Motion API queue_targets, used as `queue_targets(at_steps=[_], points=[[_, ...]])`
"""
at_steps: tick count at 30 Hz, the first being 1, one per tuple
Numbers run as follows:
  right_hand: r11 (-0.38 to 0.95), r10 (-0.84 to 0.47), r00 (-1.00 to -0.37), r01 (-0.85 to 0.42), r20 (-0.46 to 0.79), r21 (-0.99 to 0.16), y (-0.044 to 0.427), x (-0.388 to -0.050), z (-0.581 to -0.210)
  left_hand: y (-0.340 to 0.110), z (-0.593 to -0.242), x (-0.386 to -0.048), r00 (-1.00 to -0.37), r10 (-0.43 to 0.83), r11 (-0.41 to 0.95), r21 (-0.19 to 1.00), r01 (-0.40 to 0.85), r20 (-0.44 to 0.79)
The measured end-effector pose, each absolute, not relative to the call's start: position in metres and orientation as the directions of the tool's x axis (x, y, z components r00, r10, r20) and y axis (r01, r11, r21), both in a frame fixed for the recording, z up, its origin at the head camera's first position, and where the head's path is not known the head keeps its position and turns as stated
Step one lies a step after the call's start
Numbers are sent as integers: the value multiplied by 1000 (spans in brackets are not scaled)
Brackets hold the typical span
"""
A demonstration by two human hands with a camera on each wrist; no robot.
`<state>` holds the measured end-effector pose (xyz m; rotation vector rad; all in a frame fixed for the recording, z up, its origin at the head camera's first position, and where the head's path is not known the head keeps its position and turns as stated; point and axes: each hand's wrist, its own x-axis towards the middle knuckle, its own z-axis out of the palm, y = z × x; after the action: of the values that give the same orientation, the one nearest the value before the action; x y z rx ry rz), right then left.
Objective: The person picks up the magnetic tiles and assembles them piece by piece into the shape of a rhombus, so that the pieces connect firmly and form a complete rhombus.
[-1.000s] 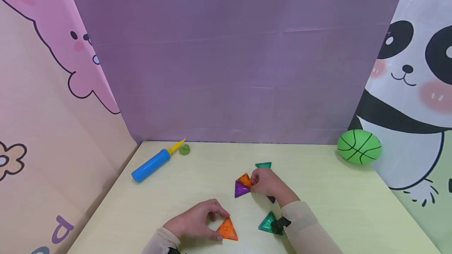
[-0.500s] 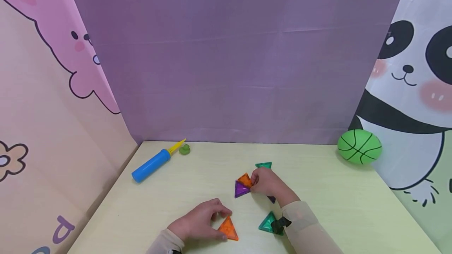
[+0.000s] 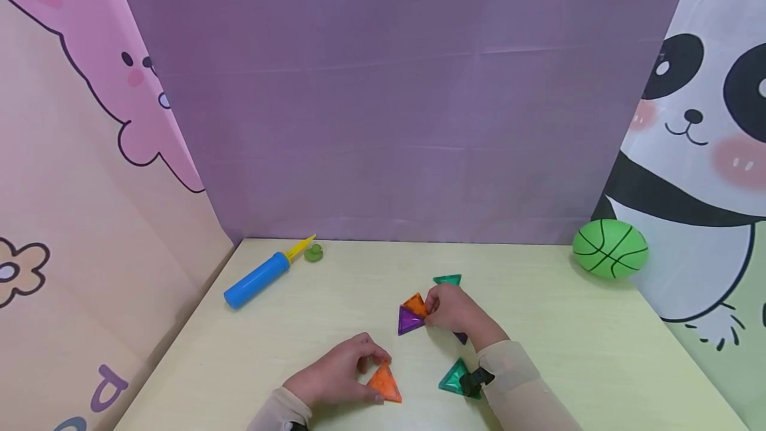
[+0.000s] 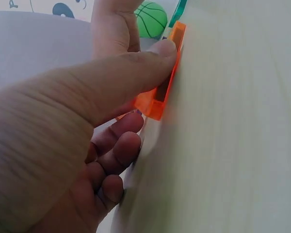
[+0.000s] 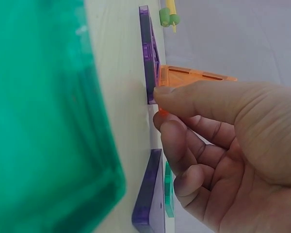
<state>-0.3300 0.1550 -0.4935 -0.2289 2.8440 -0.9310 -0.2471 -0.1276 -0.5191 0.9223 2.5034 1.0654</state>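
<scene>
In the head view my left hand [image 3: 340, 372] pinches an orange triangle tile [image 3: 385, 383] between thumb and finger; the left wrist view shows the thumb pressed on that tile [image 4: 171, 73]. Farther back, my right hand [image 3: 451, 310] pinches a second orange triangle [image 3: 415, 304], which stands tilted up against a purple triangle [image 3: 410, 320]. The right wrist view shows thumb and finger at the corner of this orange tile [image 5: 184, 75], beside the purple tile [image 5: 148, 58]. Another purple tile [image 3: 461, 337] is partly hidden under the right wrist.
Green triangles lie behind the right hand [image 3: 447, 279] and by the right wrist [image 3: 453, 378]. At the back of the table [image 3: 287, 324] are a blue pump [image 3: 257, 280] with a yellow nozzle, a small green object [image 3: 314, 253], and a green ball [image 3: 610, 249] at the right.
My left hand has moved a little to the right and away from me, and its orange tile has shifted slightly up in the head view. The right hand has stayed where it was.
</scene>
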Motion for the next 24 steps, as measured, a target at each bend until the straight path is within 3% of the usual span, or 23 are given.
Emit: queue_targets(at_steps=[9, 24], points=[[791, -198, -976, -103, -92, -603, 155, -330, -493, -129, -520, -249, -803, 595, 508, 790, 342, -36], [798, -216, -973, -128, -82, -589, 157, -332, -494, -128, -518, -250, -820, 572, 494, 804, 331, -14]])
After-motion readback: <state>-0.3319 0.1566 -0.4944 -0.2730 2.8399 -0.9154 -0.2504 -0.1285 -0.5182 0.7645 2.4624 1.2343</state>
